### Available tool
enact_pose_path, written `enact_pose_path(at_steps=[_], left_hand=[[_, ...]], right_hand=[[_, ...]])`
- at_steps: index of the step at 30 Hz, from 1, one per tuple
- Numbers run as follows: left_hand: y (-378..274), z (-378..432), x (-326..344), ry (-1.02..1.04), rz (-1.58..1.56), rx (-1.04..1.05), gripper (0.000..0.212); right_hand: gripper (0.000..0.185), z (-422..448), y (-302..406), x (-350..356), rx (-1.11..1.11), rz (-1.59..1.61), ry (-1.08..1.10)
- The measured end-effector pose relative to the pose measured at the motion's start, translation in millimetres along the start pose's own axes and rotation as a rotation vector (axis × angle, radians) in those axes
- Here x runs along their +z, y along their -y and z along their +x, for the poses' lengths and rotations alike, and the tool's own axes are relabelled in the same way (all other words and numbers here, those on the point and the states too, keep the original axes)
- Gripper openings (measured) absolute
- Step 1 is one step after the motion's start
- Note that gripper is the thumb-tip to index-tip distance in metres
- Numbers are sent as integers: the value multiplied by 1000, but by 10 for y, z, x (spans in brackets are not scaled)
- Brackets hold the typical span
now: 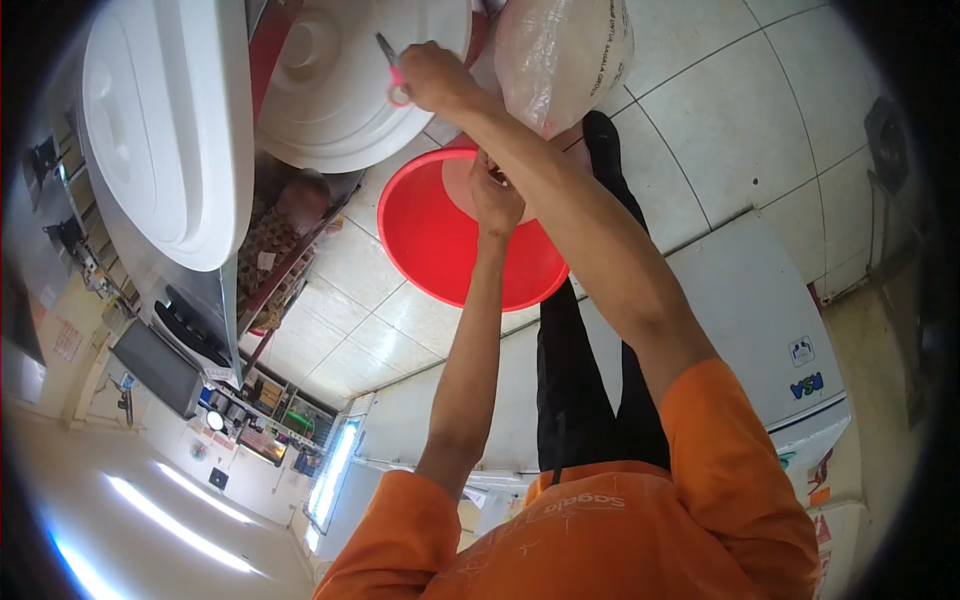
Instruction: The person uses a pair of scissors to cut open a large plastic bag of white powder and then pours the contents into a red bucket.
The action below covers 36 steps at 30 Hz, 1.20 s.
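Note:
My right hand grips scissors with pink handles, their metal blades pointing up and left over a round white plastic lid. Below it, my left hand is curled above a red plastic basin on the floor. The right forearm crosses in front of the left fingertips, so what they hold is hidden. A bulging clear plastic bag with pale contents and printed writing stands beyond the basin, narrowing towards my left hand. Something pale shows inside the basin beside that hand.
Another white lid rises at the left, near a metal-sided counter. Under it lie egg trays on a low shelf. My shoe stands on the tiled floor right of the basin. A white chest freezer is at the right.

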<state>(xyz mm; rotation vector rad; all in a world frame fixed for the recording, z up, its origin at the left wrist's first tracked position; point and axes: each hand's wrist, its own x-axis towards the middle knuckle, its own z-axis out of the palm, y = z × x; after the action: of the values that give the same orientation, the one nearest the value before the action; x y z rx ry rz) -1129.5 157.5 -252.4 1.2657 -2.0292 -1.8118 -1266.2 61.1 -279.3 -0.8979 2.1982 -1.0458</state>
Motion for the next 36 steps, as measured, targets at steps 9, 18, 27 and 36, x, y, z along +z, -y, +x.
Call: enact_pose_path(at_steps=[9,18,27,36], left_hand=[[393,8,-238,-146,-234,-200,36],[392,-64,-218,-103,-101,-82,32],[282,72,2,24,-285,-311,18],[474,212,110,98,148,302,21]], right_hand=[[21,-1478,-561,-455,418,331,-178],[23,-1864,-740,-113,690,633,38],[22,-1875,-992,-234,514,558,98],[22,-1853,-1440,-173,726,1233,182]])
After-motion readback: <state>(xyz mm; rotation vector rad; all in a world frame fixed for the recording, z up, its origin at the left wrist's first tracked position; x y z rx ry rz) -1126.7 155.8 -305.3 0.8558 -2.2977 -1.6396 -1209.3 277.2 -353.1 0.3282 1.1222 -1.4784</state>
